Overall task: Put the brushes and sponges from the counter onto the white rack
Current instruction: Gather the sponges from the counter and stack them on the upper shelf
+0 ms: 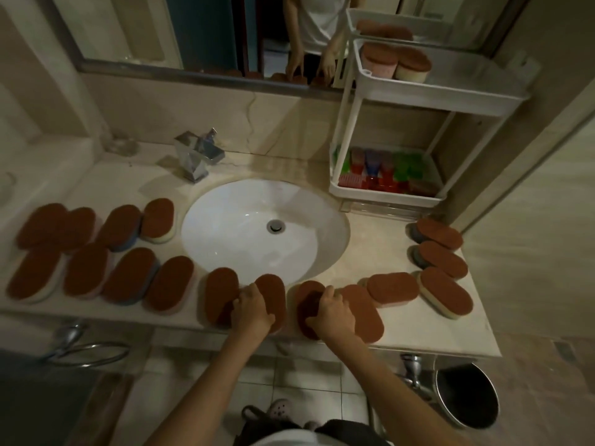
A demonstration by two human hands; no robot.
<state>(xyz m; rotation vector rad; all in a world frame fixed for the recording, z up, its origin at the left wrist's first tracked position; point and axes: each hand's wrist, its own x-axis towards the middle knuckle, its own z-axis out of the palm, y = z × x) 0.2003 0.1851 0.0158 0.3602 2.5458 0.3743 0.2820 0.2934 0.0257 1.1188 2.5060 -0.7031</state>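
Brown oval scouring sponges (167, 283), marble counter (380, 249), glossy sink (231, 226)

Rust-brown sponges (169, 281) (pale undersides), white rack (441, 91), white sink (225, 226), beige marble counter (386, 246)

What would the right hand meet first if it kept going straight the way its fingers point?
Probably the white sink: the right hand, on a sponge at the counter's front edge, points up-left toward the basin. Depth is unclear.

The pale stone counter (399, 329) carries brown-topped sponges (80, 268) in two rows on the left, more curving round the sink (257, 226) front, three at right, and the white rack (386, 194) behind.
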